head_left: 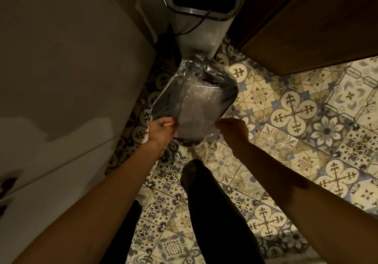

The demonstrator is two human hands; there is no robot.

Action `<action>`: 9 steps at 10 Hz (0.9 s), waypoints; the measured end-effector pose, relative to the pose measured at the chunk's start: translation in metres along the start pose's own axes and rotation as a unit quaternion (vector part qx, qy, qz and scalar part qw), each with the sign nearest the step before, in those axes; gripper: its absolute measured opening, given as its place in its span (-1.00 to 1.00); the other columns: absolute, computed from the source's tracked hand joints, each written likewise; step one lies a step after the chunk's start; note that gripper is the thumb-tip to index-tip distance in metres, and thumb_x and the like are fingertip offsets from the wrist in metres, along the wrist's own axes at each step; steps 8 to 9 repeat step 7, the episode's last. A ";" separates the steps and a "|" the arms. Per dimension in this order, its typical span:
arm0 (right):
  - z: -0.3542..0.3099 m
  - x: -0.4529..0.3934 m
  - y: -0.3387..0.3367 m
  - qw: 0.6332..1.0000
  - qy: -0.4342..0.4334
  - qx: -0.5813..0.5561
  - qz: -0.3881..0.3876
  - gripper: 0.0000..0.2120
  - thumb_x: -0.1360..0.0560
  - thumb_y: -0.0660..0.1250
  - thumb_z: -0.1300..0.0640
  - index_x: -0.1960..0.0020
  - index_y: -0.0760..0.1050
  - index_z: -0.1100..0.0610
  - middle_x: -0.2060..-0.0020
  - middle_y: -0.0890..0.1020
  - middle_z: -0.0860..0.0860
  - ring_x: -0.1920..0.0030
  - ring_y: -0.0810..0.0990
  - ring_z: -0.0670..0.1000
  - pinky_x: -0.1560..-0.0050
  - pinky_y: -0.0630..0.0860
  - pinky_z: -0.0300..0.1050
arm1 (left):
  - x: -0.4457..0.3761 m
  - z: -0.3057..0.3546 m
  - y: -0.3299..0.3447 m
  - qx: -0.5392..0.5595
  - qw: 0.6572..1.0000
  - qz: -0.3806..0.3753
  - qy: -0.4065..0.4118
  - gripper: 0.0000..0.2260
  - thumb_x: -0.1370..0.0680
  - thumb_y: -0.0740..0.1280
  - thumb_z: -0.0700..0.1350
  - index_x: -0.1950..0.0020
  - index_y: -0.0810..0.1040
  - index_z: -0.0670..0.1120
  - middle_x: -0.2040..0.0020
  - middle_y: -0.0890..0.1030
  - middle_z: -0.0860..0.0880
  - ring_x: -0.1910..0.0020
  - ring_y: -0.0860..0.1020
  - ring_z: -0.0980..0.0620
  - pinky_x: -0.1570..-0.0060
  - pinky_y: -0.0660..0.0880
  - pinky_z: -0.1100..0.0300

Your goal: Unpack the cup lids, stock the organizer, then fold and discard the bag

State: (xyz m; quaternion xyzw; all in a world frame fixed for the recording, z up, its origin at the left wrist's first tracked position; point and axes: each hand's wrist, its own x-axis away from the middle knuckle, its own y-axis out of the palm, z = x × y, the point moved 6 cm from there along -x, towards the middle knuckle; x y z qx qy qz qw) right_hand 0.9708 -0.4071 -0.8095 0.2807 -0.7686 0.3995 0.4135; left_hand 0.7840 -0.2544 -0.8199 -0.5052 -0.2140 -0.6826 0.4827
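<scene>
Left hand (161, 129) and right hand (233, 129) pinch near edge of clear crinkled plastic bag (194, 100) (held spread) above patterned tile floor (296, 110), before grey bin (196, 28).

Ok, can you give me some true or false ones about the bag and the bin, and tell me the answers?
1. Both hands hold the bag. True: the left hand grips one edge and the right hand pinches the other.
2. The bag is blue paper. False: it is clear plastic.
3. The bag is already inside the bin. False: it is held up in front of the bin, still outside.
4. The floor has patterned tiles. True.
5. The bag lies on the floor. False: the hands hold it in the air.
</scene>
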 end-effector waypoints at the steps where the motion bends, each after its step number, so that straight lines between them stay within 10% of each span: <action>1: 0.003 0.004 -0.001 1.000 0.003 -0.026 -0.008 -0.92 -0.55 0.46 0.10 0.01 0.69 0.09 0.28 0.69 0.00 0.38 0.55 -0.04 0.45 0.45 -0.22 | 0.003 -0.003 -0.002 -0.024 0.999 -0.016 0.018 -0.77 -0.56 0.40 -0.32 -0.21 0.61 -0.29 0.17 0.66 -0.05 0.22 0.64 0.04 0.13 0.64 0.25; 4: -0.018 0.059 -0.022 0.979 -0.161 0.125 0.020 -0.70 -0.60 0.36 -0.07 -0.23 0.65 0.07 -0.12 0.73 0.03 0.14 0.67 -0.10 0.08 0.53 -0.18 | 0.062 0.016 -0.015 -0.330 0.928 -0.045 0.170 -0.66 -0.67 0.25 0.03 -0.39 0.54 -0.05 0.03 0.68 -0.19 0.05 0.66 -0.14 0.03 0.61 -0.02; 6: -0.061 0.143 -0.044 0.888 -0.384 0.241 0.075 -0.57 -0.54 0.46 -0.06 -0.34 0.60 0.10 -0.30 0.64 0.12 -0.31 0.57 0.08 -0.11 0.52 -0.17 | 0.142 0.036 -0.025 -0.414 0.860 -0.036 0.298 -0.47 -0.60 0.28 0.14 -0.56 0.26 0.13 -0.27 0.58 -0.07 0.05 0.67 0.04 0.15 0.61 0.26; 7: -0.087 0.190 -0.056 0.820 -0.497 0.263 0.112 -0.56 -0.52 0.49 -0.04 -0.29 0.64 0.19 -0.27 0.63 0.25 -0.32 0.58 0.25 -0.18 0.60 0.14 | 0.186 0.057 -0.035 -0.491 0.775 -0.013 0.397 -0.34 -0.58 0.36 0.12 -0.61 0.14 0.15 -0.61 0.25 -0.02 -0.45 0.42 -0.05 -0.24 0.54 0.13; 9: -0.087 0.190 -0.056 0.820 -0.497 0.263 0.112 -0.56 -0.52 0.49 -0.04 -0.29 0.64 0.19 -0.27 0.63 0.25 -0.32 0.58 0.25 -0.18 0.60 0.14 | 0.186 0.057 -0.035 -0.491 0.775 -0.013 0.397 -0.34 -0.58 0.36 0.12 -0.61 0.14 0.15 -0.61 0.25 -0.02 -0.45 0.42 -0.05 -0.24 0.54 0.13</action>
